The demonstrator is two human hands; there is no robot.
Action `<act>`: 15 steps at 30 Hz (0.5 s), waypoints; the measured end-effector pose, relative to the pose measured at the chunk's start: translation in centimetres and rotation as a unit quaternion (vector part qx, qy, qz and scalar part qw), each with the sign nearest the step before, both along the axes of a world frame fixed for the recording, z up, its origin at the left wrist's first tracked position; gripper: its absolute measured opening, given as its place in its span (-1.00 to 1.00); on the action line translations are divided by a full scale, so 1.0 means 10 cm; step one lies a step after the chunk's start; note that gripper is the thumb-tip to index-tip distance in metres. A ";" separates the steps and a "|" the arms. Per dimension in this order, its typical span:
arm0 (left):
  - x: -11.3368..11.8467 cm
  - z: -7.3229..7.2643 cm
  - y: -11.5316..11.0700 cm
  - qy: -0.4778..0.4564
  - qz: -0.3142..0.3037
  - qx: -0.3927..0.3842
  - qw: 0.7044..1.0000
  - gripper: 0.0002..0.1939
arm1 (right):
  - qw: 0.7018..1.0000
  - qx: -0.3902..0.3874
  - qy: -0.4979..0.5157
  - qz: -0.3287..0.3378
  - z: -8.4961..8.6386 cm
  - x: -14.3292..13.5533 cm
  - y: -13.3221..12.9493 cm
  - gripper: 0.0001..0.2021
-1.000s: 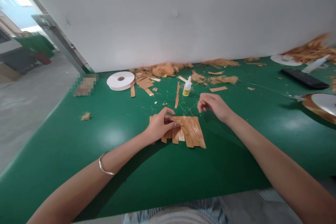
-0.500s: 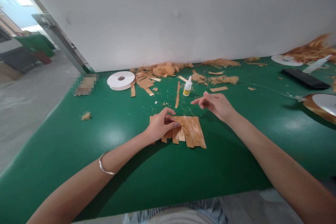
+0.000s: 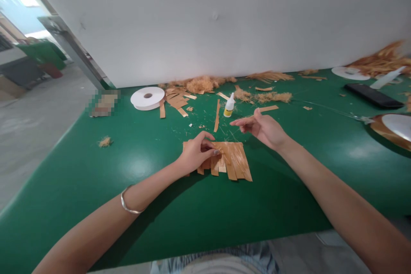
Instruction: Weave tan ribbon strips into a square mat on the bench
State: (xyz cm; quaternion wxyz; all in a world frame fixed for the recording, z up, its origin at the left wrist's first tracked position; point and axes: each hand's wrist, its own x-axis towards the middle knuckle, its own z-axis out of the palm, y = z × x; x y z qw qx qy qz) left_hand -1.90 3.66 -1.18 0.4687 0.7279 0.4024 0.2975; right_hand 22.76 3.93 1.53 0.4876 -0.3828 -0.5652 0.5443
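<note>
A panel of brown, papery strips laid side by side lies on the green tabletop, its near edge uneven. My left hand rests on the panel's left part, thumb and fingers drawn together low over the strips. What they pinch is hidden, and a silvery bracelet circles that wrist. Above and to the right of the panel hovers my right hand, fingers stretched out to the left and thumb raised, nothing visible in it. Thin loose fibres cross the table between the panel's far edge and the right fingertips.
Behind the panel stand a small white glue bottle with a yellow label and a loose brown strip. A white tape roll, cut strips and fibre clumps lie farther back. On the right is a black phone-like slab.
My right hand's fingers have opened from a pinch and the thumb has lifted. My left hand and the strip panel have stayed put.
</note>
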 end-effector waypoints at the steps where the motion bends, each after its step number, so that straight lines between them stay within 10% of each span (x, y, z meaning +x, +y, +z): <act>1: 0.00 0.00 0.00 0.000 0.000 0.000 1.000 -0.69 | 1.000 -0.005 0.005 0.002 0.01 0.00 0.00 -0.46; 15: 0.00 0.03 -0.01 0.015 0.006 0.004 1.000 -0.70 | 0.998 0.017 -0.049 -0.044 -0.02 -0.05 0.01 -0.38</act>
